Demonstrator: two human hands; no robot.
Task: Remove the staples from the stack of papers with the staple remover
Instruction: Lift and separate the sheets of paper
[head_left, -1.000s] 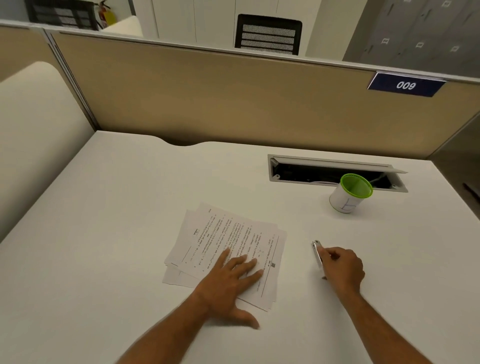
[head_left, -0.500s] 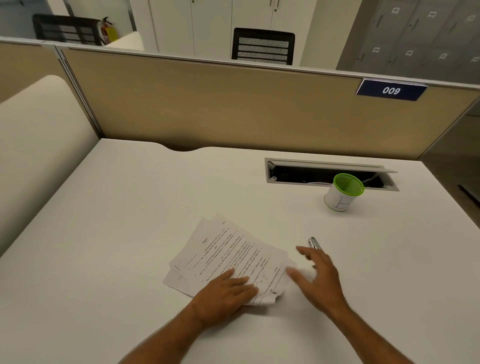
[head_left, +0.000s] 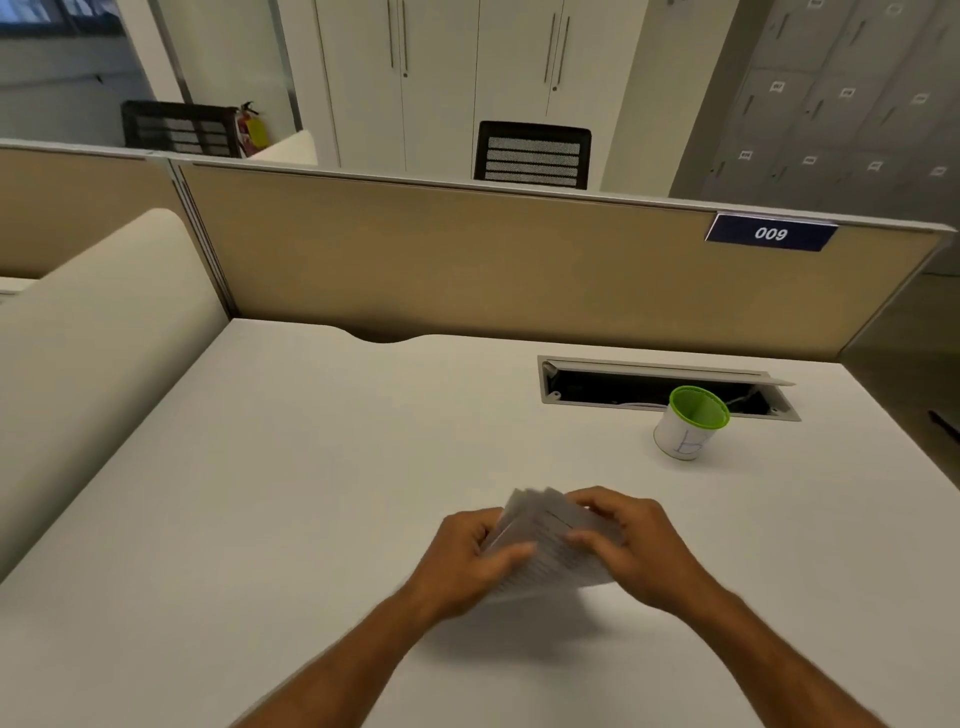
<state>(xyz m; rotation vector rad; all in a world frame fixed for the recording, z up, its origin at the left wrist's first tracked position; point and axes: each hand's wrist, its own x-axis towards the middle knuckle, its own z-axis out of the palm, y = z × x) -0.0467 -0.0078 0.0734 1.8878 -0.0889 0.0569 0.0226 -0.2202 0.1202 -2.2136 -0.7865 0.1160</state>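
Note:
The stack of printed papers (head_left: 550, 545) is lifted off the white desk (head_left: 291, 467), tilted and blurred, held between both hands near the desk's middle front. My left hand (head_left: 467, 558) grips its left edge with the thumb on top. My right hand (head_left: 634, 545) grips the right edge, fingers curled over the upper corner. The staple remover is not visible; my right hand covers the spot where it lay. No staples can be made out on the sheets.
A white cup with a green rim (head_left: 688, 428) stands at the back right, just in front of an open cable slot (head_left: 665, 387) in the desk. A tan partition (head_left: 467, 260) closes the far edge and a cream panel (head_left: 88, 338) the left side.
My right hand left the staple remover on the desk and went left to the papers. Both hands gathered the spread sheets and lifted them. The camera tilted up.

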